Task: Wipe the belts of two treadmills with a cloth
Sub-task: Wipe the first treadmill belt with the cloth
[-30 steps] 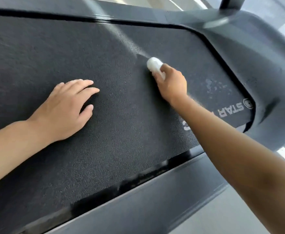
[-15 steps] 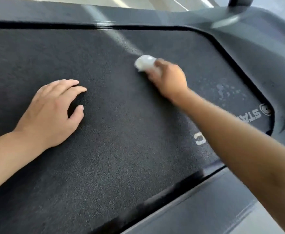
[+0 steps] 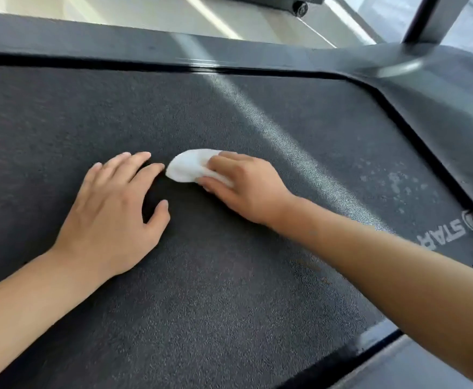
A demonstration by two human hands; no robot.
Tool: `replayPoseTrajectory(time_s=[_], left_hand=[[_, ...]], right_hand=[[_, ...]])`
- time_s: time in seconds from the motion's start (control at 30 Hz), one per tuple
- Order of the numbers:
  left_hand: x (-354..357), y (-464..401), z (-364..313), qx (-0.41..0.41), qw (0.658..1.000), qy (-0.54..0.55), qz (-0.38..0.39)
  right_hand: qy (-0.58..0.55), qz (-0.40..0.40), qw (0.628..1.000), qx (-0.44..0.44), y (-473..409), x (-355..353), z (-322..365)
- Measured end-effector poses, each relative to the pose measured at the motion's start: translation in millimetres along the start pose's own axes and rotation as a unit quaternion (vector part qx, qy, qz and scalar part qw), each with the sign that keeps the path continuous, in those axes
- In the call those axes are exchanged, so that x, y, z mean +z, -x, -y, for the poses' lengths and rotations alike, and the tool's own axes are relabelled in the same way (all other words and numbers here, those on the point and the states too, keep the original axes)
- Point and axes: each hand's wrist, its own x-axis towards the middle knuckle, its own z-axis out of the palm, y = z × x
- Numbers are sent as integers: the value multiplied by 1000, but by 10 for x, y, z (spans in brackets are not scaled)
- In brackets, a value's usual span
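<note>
A dark, rough treadmill belt (image 3: 201, 290) fills most of the view. A small white cloth (image 3: 189, 165) lies on it near the middle. My right hand (image 3: 246, 186) grips the cloth and presses it onto the belt, with the thumb beneath its near edge. My left hand (image 3: 111, 214) rests flat on the belt just left of the cloth, fingers spread, its fingertips a short gap from the cloth. White lettering and a round logo (image 3: 454, 231) are printed on the belt at the right, partly hidden by my right forearm.
Grey side rails (image 3: 89, 40) frame the belt at the far side and near right corner. A grey motor cover (image 3: 454, 113) curves round the right end, with an upright post (image 3: 431, 18) rising from it. Pale speckled marks (image 3: 395, 181) sit near the logo. Light floor lies beyond.
My right hand has dragged the cloth left and toward me across the belt, ending beside my left hand. The left hand has stayed resting on the belt.
</note>
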Motion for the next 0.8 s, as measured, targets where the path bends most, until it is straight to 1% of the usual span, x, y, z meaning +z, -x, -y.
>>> replayPoseTrajectory(time_s=[0.07,0.13,0.17,0.23,0.27,0.33,0.47,0.57,0.67,0.73,0.8], left_hand=[[-3,-8,1,-3,1000,2,3],[-10,-16,-6,-3,1000,3,7],[-17,-17,-15,-3,1000,4,7],[-22,-19,-24,0,1000,5,6],[-25,-19,-23,2,1000,5,6],[-31,-19,-14,3,1000,6,6],[-34,-24,-20,0,1000,22,-5],[-48,-17,8,-25,996,83,-28],[-87,9,64,-51,984,165,-49],[-109,33,93,-48,982,175,-46],[-101,62,116,-25,986,161,-24]], right_hand=[[44,-37,988,140,-210,-185,-599],[75,-72,952,287,-418,-392,-1219],[85,-84,934,337,-520,-453,-1454],[93,-105,912,385,-709,-449,-1622],[91,-107,911,389,-805,-402,-1561],[82,-97,922,366,-993,-246,-1259],[56,-76,967,238,-1296,167,-382],[21,-47,987,153,-1322,418,282],[-10,-27,993,116,-1155,404,475],[-9,-25,995,97,-942,349,494],[-6,-41,995,92,-665,326,507]])
